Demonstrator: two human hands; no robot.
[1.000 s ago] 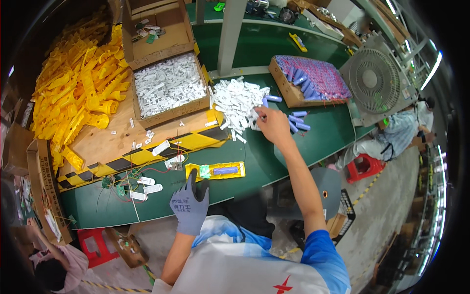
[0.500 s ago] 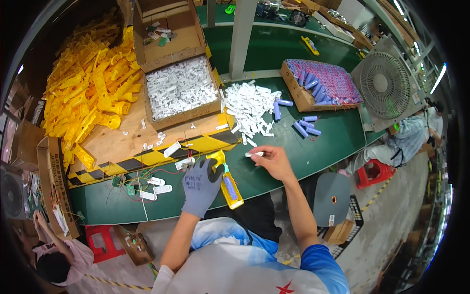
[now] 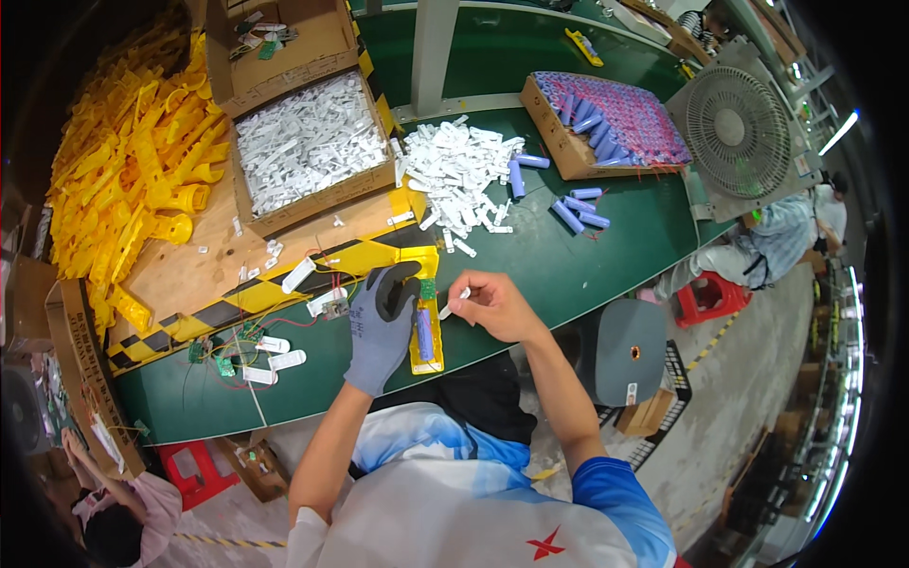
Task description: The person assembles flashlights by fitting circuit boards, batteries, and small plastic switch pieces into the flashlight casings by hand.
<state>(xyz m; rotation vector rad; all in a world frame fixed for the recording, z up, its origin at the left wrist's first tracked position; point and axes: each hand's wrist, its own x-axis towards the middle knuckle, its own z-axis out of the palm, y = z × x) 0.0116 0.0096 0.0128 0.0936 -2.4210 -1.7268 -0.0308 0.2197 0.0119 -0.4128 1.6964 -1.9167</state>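
Observation:
My left hand (image 3: pixel 383 322), in a grey glove with dark fingertips, is closed on a yellow plastic housing (image 3: pixel 427 363) at the front of the green bench. Inside the housing lie a purple cylindrical battery (image 3: pixel 424 333) and, above it, a small green circuit board (image 3: pixel 428 289). Between the thumb and fingers of my bare right hand (image 3: pixel 497 305) is a small white plastic strip (image 3: pixel 454 301), close to the housing's right side. Whether the strip touches the housing I cannot tell. A heap of similar white strips (image 3: pixel 458 170) lies beyond my hands.
Left of my hands lie wired circuit boards and white pieces (image 3: pixel 275 360). Farther back stand a carton of white parts (image 3: pixel 312 142), a pile of yellow housings (image 3: pixel 133 170) and a carton of batteries (image 3: pixel 606 128). Loose batteries (image 3: pixel 579 213) and a fan (image 3: pixel 737 131) are at the right.
My right hand has brought the white strip leftward to the housing's side. The housing now stands more upright in my left hand's grip. The whole view has shifted slightly.

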